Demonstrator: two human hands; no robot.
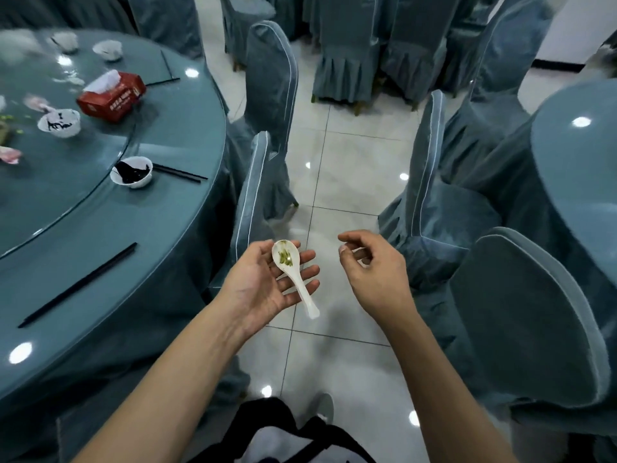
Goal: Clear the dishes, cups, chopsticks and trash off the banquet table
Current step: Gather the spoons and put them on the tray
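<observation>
The round table (100, 228) on the left has a grey-blue cloth; covered chairs (270, 78) stand on pale glossy floor tiles. The red tissue box (112, 96) has white writing, unreadable. The left hand (267, 282), palm up and fingers straight, carries a white spoon (290, 269). The right hand (370, 265) is loosely curled; what it holds, I cannot tell.

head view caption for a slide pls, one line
Left hand carries a soiled white spoon on open fingers beside the uncleared banquet table.

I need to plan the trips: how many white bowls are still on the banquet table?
4 that I can make out: one bowl near the table edge beside chopsticks, one by the red tissue box, two at the far side. The blurred left edge may hide more.
</observation>
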